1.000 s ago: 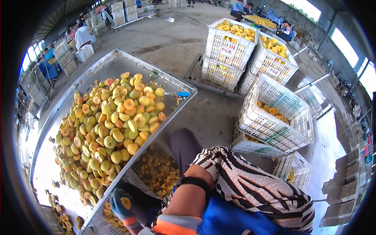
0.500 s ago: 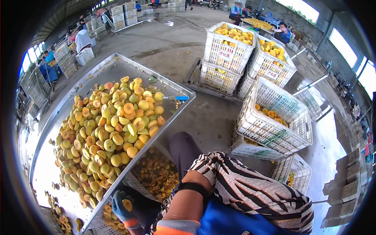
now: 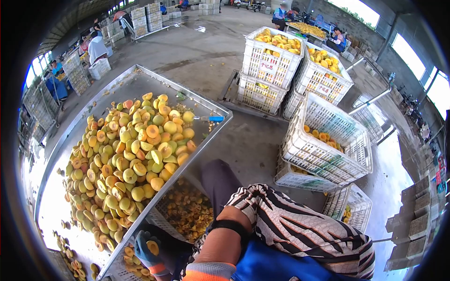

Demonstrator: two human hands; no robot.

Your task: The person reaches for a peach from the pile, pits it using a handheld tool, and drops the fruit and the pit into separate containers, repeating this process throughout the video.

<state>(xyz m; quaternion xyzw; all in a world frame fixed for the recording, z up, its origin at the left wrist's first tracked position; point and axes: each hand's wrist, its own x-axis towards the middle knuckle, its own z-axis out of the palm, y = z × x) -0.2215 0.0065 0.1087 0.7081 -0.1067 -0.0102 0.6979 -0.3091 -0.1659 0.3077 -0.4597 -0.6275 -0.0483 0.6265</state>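
My left hand [image 3: 146, 248], in a blue-grey glove with an orange cuff, is at the lower left beside the metal table's near edge. Its fingers are closed round a peach half [image 3: 153, 247], with the cut orange face showing. A large heap of yellow peaches [image 3: 126, 159], many of them halved, lies on the metal table [image 3: 164, 84]. Of my right arm I see the bent forearm [image 3: 222, 243] with a black band and the grey and orange glove cuff. The right hand itself is beyond the bottom edge of the frame.
A blue-handled tool [image 3: 215, 119] lies at the table's corner. Below the table is a crate of fruit pieces [image 3: 187, 206]. White crates [image 3: 269, 68] of peach halves are stacked ahead, and a tilted crate [image 3: 323, 154] stands to the right. People work further back.
The view has shifted very slightly. My left hand keeps the peach half in the same place, and the heap looks the same.
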